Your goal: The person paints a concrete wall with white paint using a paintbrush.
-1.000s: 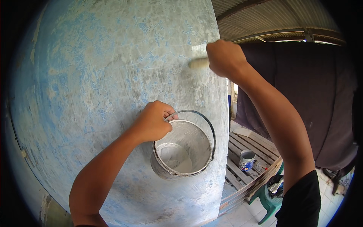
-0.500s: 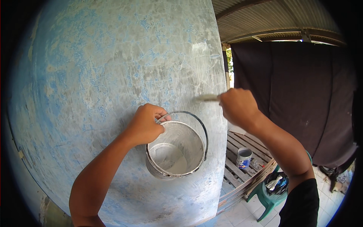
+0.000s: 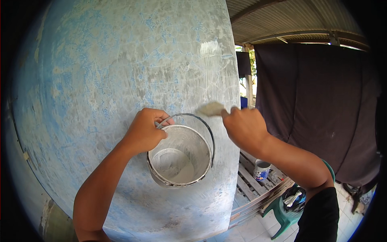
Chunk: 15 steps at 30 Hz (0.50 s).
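My left hand [image 3: 146, 130] is closed on the rim of a bucket [image 3: 194, 149], at its left side beside the thin curved handle [image 3: 208, 128]. The bucket tilts toward me, and its grey inner wall is smeared with pale paint. Whitish paint [image 3: 180, 167] lies low inside. My right hand [image 3: 246, 130] grips a paintbrush whose wide, pale bristles [image 3: 211, 109] point left, close to the wall; whether they touch it I cannot tell. The wall [image 3: 121, 72] is worn blue and grey, with fresh white strokes [image 3: 209, 48] up near its right edge.
Right of the wall's edge stands a slatted wooden bench [image 3: 247, 177] bearing a can [image 3: 262, 169]. A green plastic chair [image 3: 278, 213] with a dark bag [image 3: 296, 199] on it is beside that. Dark cloth [image 3: 318, 109] hangs behind, under a corrugated roof [image 3: 294, 20].
My right hand has come lower and slightly left, and the brush has turned to show its flat side. The bucket and my left hand have shifted a little left and up in view.
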Available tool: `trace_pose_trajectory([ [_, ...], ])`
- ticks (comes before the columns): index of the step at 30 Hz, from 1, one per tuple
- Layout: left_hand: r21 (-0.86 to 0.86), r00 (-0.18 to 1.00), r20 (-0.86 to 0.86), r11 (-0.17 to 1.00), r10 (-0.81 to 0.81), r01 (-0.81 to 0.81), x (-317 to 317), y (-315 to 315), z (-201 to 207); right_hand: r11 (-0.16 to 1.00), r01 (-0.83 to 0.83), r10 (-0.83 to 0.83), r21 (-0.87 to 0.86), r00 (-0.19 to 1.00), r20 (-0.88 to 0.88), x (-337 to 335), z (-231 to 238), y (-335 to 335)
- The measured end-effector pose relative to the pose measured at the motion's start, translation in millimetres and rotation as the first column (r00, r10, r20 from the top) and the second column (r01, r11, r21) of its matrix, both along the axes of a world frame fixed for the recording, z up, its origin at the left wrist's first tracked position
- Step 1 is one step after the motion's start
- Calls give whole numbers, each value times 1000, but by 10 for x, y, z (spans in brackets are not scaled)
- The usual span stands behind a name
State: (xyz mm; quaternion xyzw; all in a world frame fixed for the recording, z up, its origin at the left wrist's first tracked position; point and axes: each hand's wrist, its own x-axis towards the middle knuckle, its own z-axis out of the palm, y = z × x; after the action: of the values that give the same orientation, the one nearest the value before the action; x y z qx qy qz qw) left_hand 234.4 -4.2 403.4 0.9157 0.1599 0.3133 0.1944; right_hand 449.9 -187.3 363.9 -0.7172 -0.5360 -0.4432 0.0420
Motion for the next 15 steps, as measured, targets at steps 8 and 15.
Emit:
trace_pose_trajectory([
  [8, -6, 998, -11, 998, 62, -62, 59, -118, -38, 996, -37, 22, 77, 982, 188, 287, -255, 359],
  [15, -26, 993, 2, 992, 120, -120, 93, -220, 46, 944, -139, 117, -298, 989, -91, 134, 48, -187],
])
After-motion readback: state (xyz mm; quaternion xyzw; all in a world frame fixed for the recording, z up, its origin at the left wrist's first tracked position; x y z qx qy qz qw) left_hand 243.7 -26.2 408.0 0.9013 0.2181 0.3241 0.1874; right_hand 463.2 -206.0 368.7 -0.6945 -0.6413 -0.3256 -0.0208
